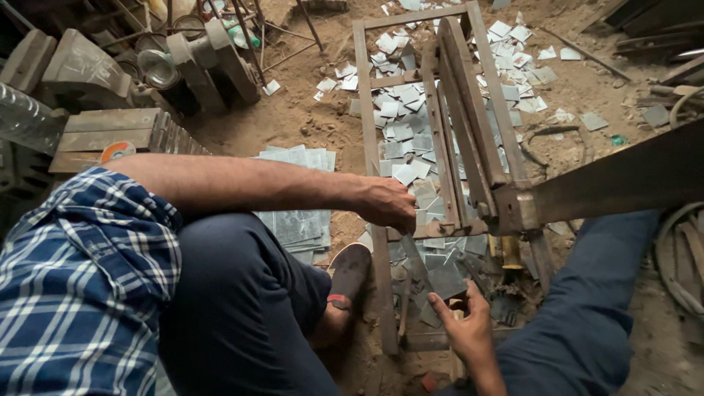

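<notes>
Workshop floor of bare packed dirt (323, 110), seen from above, with a rusty wooden-and-iron cutting frame (455, 147) as the landmark.

At the near end of the frame, the right hand (462, 323) pinches a grey metal sheet piece (444, 282) between thumb and fingertips, feeding it up under the frame's crossbar. Just left of the frame's near crossbar, the left hand (389, 205) is curled over the sheet's upper edge at the blade; whether it grips or only presses cannot be told.

In judgement, the piece should lie flat and square to the blade, with both sets of fingers kept on the near side of the cutting edge and the lever (623, 176), which runs right from the frame, worked only once the sheet is steady.

Left of the frame lies one stack of uncut sheets (301, 220) and one sandalled foot (345, 282). Inside and beyond the frame lie cut squares (400, 132), too many to count, several dozen at least. Far left of the frame stands one wooden block (110, 136).
</notes>
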